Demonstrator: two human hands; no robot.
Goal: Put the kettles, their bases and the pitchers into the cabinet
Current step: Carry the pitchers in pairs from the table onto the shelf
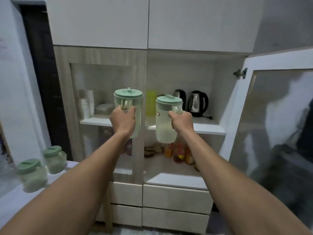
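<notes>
Two see-through plastic pitchers with pale green lids are up in the air, just in front of the tall pale wooden cabinet (61, 102). The left hand (123, 119) is wrapped tight around the handle of the left pitcher (133, 102), which hangs in front of the closed glass door (101, 78) on the left side. The right hand (182, 121) is wrapped tight around the handle of the right pitcher (164, 128), which hangs in front of the open right side, near the front edge of the white middle shelf (210, 129). Both pitchers stand straight up and do not touch each other. Far back on that shelf stand two shiny silver kettles with black handles, the left kettle (180, 97) and the right kettle (197, 103), close side by side. A tall yellow-green plastic cup (151, 102) shows between the two held pitchers, left of the kettles. Under the shelf, some bottles with orange and red labels (179, 151) stand on the lower level. The open glass door (271, 124) swings out on the right. Behind the closed door sits a stack of clear cups (86, 102). On the white counter (10, 200), near on the left, sit two more green-lidded pitchers, the near one (32, 175) and the far one (54, 159). White drawers (176, 195) fill the bottom of the cabinet.
</notes>
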